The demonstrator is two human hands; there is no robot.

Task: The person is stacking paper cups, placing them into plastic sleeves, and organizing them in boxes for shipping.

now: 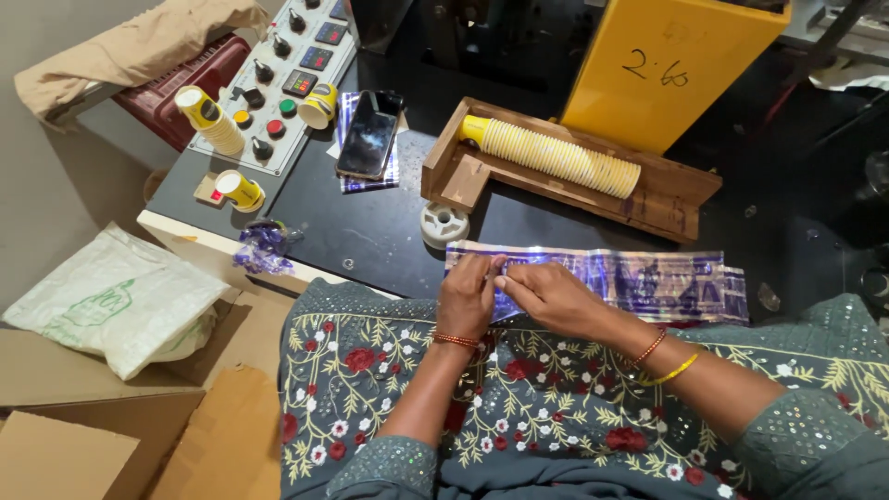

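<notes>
My left hand (468, 298) and right hand (548, 294) meet, both pinching the left end of a flat purple plastic sleeve (639, 278) at the tabletop's (370, 231) lower-middle edge; it looks unopened. The paper-cup stack (556, 153) lies in its wooden tray (667, 199) above.

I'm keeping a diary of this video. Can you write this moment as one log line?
left hand: pinching end of flat blue-printed plastic sleeve | right hand: pinching same end | sleeve: lying on black table | behind: wooden tray holding yellow paper-cup stack
</notes>
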